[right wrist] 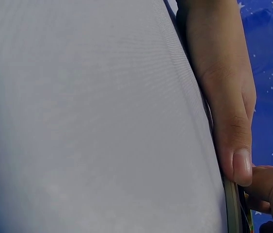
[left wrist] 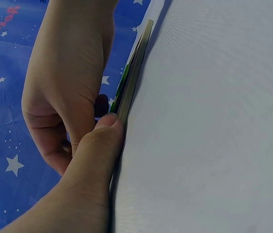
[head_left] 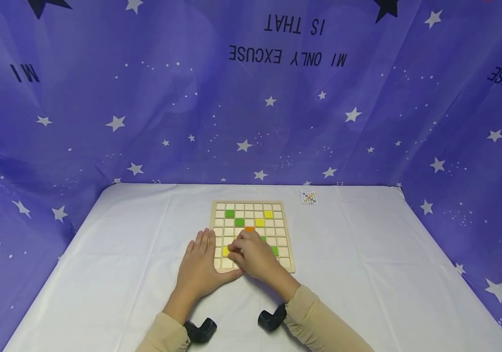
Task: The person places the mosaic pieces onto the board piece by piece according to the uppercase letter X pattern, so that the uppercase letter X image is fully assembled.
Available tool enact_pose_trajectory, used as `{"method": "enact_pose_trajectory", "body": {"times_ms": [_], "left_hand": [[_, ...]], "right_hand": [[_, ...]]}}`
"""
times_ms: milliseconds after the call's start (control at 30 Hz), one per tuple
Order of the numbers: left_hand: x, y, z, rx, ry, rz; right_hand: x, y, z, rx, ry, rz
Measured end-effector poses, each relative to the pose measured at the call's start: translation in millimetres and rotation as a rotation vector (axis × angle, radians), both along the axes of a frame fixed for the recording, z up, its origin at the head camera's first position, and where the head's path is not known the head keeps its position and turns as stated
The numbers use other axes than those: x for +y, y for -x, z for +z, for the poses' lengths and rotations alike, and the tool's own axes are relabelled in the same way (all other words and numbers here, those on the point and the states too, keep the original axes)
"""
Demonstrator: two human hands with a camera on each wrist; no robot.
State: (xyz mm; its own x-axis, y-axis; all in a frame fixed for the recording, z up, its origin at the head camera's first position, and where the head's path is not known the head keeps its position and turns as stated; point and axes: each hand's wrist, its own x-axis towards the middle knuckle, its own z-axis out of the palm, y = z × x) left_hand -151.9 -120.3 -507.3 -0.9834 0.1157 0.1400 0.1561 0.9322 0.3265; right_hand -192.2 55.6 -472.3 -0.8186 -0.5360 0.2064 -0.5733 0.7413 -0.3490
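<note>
A square wooden grid board (head_left: 289, 244) lies on the white table, with green, yellow and orange tiles among its pale squares. My left hand (head_left: 198, 269) lies spread at the board's left side. Its thumb rests along the front edge, also visible at the edge in the left wrist view. Over the lower middle of the board, my right hand (head_left: 255, 254) has curled fingers, with the thumb and fingertips right beside a yellow tile (head_left: 226, 251). I cannot tell whether they pinch anything. That hand hides several squares; an orange tile (head_left: 249, 229) shows just beyond its knuckles.
A small card (head_left: 309, 197) printed with a coloured grid lies near the table's back edge, right of the board. The white cloth (head_left: 101, 254) covers the table. A purple star-printed curtain (head_left: 216, 122) surrounds it at the back and sides. Black wrist devices (head_left: 201, 331) sit at both cuffs.
</note>
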Motion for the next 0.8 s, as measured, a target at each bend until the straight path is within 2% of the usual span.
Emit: {"method": "enact_pose_trajectory", "body": {"times_ms": [433,800], "left_hand": [[2.0,0.7,-0.6,-0.005,0.001,0.000],[2.0,0.2,-0.3,-0.013,-0.006,0.002]], "right_hand": [[2.5,-0.1,-2.1,-0.010,0.002,-0.013],[7.3,-3.1,-7.3,0.038,0.034,0.011]]}}
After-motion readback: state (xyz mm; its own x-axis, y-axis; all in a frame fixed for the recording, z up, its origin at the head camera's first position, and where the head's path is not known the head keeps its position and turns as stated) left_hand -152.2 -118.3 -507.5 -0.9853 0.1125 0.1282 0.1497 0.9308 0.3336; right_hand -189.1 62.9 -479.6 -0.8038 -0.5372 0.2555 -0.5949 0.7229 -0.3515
